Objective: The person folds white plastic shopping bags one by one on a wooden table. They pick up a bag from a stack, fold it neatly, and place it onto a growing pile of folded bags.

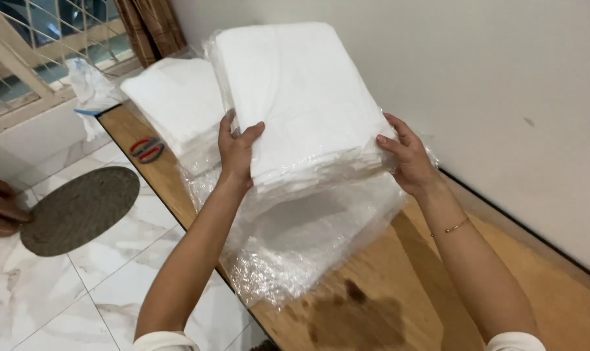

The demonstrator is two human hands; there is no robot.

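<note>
A thick stack of white folded cloths is lifted at its near end, half out of a clear plastic wrapper. My left hand grips the stack's near left corner, thumb on top. My right hand grips the near right corner; a thin bracelet sits on that wrist. The loose wrapper hangs below the stack and spreads over the wooden bench. A second, flatter pile of white cloths lies on the bench behind and to the left.
Red-handled pliers lie on the bench near its left edge. A crumpled plastic bag sits at the bench's far end. A white wall runs along the right. A round woven mat lies on the marble floor at left.
</note>
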